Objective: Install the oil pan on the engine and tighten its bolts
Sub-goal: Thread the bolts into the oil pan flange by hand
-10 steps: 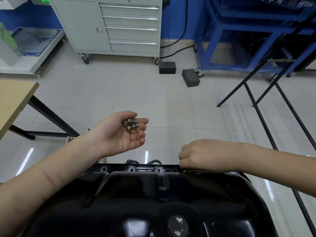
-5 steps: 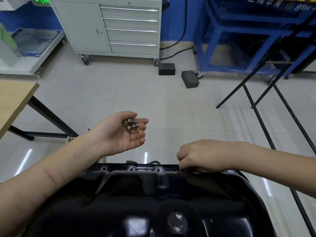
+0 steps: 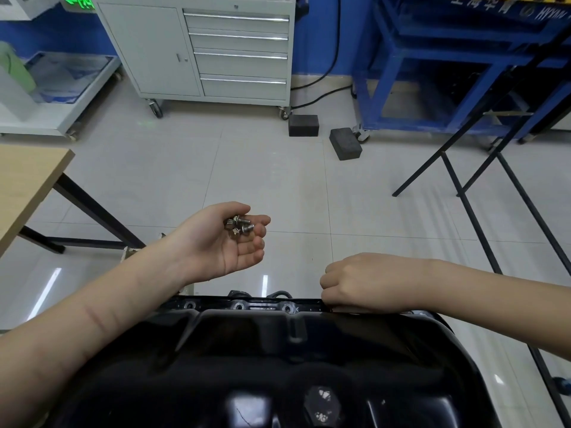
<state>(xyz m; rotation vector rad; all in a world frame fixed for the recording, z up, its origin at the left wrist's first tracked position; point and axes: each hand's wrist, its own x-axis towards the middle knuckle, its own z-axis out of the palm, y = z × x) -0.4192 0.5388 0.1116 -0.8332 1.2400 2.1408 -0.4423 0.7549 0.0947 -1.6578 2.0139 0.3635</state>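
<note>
Oil pan (image 3: 278, 366) sits on the engine; bolt-starting is underway. Left hand (image 3: 222, 242) cups spare bolts (image 3: 239, 227); right hand (image 3: 364, 282) is curled at the far flange (image 3: 247, 305), contents hidden. Next: aligned, straight threading.

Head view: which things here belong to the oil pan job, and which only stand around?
Job:
- oil pan
- bolts cupped in left hand
- right hand, fingers curled at the pan's far flange

Standing around:
- drawer cabinet
- two dark blocks
- wooden table
- blue frame
</note>
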